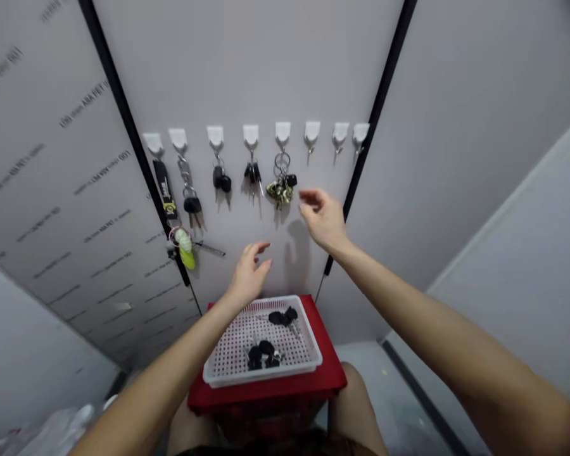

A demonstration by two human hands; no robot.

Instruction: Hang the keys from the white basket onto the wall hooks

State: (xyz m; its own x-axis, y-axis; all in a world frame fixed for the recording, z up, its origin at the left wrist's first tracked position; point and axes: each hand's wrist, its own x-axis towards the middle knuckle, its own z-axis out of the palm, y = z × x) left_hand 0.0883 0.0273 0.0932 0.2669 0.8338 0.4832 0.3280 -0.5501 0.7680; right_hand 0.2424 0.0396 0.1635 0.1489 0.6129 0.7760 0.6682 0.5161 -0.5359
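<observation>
My right hand (323, 218) is raised just right of a bunch of brass-coloured keys (281, 190) that hangs from a white hook (282, 132). Its fingers are bent, with a gap between them and the thumb, and nothing shows in it. Lower down, my left hand (251, 273) hovers above the far edge of a white perforated basket (262, 379). Thumb and fingers are apart there, holding nothing. Black-headed keys (283, 316) lie near the basket's back right corner, and another bunch of black-headed keys (265, 354) lies toward its front.
The basket stands on a red surface (330, 364) between the person's knees. More keys hang to the left: two black keys (221, 180), a black-headed bunch (253, 172), a ring with a black key (192, 204) and a black strap (163, 187) with a green tag (184, 244). Further hooks (312, 132) hold no keys.
</observation>
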